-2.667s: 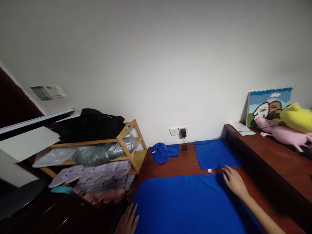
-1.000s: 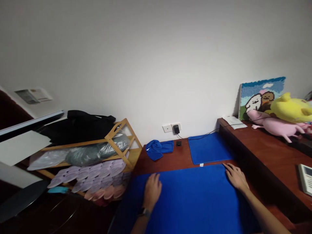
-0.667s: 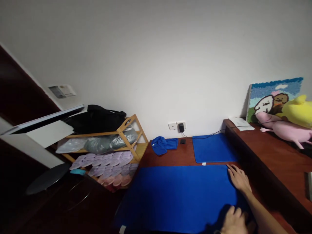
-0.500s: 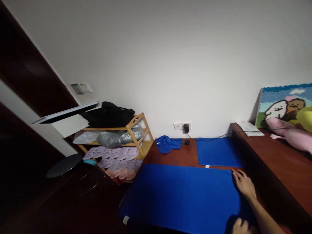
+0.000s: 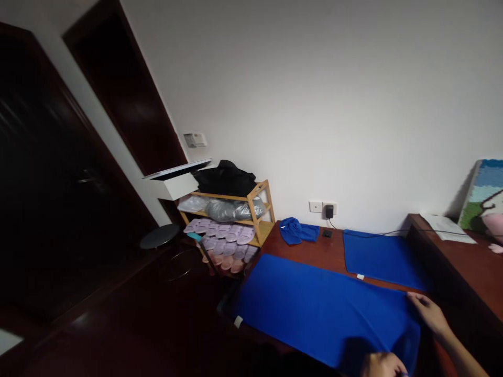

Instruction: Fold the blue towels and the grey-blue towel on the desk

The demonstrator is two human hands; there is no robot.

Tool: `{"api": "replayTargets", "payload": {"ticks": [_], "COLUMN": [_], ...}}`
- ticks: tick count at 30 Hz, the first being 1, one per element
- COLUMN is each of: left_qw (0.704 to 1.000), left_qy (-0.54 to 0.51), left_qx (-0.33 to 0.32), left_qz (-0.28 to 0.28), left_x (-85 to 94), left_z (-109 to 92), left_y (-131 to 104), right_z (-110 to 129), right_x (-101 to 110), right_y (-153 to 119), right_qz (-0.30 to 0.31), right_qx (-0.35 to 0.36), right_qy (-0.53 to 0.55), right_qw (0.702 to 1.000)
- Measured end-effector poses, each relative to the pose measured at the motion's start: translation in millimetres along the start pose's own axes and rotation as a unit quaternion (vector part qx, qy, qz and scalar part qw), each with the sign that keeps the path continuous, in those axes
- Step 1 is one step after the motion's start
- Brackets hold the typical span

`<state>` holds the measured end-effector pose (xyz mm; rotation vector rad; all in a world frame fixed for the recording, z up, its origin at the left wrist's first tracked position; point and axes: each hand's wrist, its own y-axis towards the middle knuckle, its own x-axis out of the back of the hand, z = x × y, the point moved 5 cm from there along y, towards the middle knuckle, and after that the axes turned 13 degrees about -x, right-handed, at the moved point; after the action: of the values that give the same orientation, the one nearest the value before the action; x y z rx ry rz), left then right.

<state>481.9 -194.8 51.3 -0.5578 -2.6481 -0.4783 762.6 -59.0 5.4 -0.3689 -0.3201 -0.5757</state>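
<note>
A large blue cloth [image 5: 314, 303] lies spread over the brown desk, its white tag [image 5: 238, 321] at the near left edge. My right hand [image 5: 430, 314] pinches its far right corner between thumb and fingers. At the bottom of the view my left hand [image 5: 383, 365] is closed on the cloth's near right part, partly cut off by the frame. Creases run across the cloth between both hands, and its right end looks slightly raised. Behind it lies a smaller blue cloth [image 5: 381, 256], flat, with a white tag [image 5: 360, 276] at its near edge.
A crumpled blue cloth [image 5: 298, 230] lies at the desk's back left, near a black adapter [image 5: 329, 211] in the wall socket. A wooden rack [image 5: 255, 209] holds slippers [image 5: 220, 230] and a black bag [image 5: 227, 178]. A raised brown ledge [image 5: 467, 262] borders the right side.
The view has swung left, showing more of the door. My right hand's fingers have gone from lying on the cloth's corner to pinching it; my left hand has closed. Creases have appeared.
</note>
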Motion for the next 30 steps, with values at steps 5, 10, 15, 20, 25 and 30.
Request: {"api": "replayTargets", "payload": {"ticks": [5, 10, 15, 20, 25, 30], "left_qw": [0.980, 0.954, 0.957, 0.957, 0.937, 0.915], "left_qy": [-0.143, -0.231, -0.173, -0.102, -0.008, 0.076], "left_qx": [0.103, 0.074, 0.056, 0.058, 0.146, 0.249], "left_qz": [-0.091, -0.177, -0.226, -0.267, -0.316, -0.309], "left_x": [103.9, 189.8, 275.4, 362.3, 429.8, 466.1], "left_z": [-10, -21, -22, 2, 66, 125], "left_y": [-26, -47, -70, -102, -151, -186], "right_z": [66, 160, 260, 329, 346, 313], "right_x": [-14, -64, -154, -267, -395, -498], "right_y": [-27, -60, -116, -176, -218, -233], "right_qz": [0.084, 0.166, 0.226, 0.179, 0.212, 0.235], "right_qx": [0.038, 0.081, 0.186, 0.342, 0.401, 0.389], "right_qy": [0.052, 0.062, -0.006, -0.177, -0.231, -0.324], "right_qw": [0.994, 0.981, 0.956, 0.905, 0.861, 0.830]}}
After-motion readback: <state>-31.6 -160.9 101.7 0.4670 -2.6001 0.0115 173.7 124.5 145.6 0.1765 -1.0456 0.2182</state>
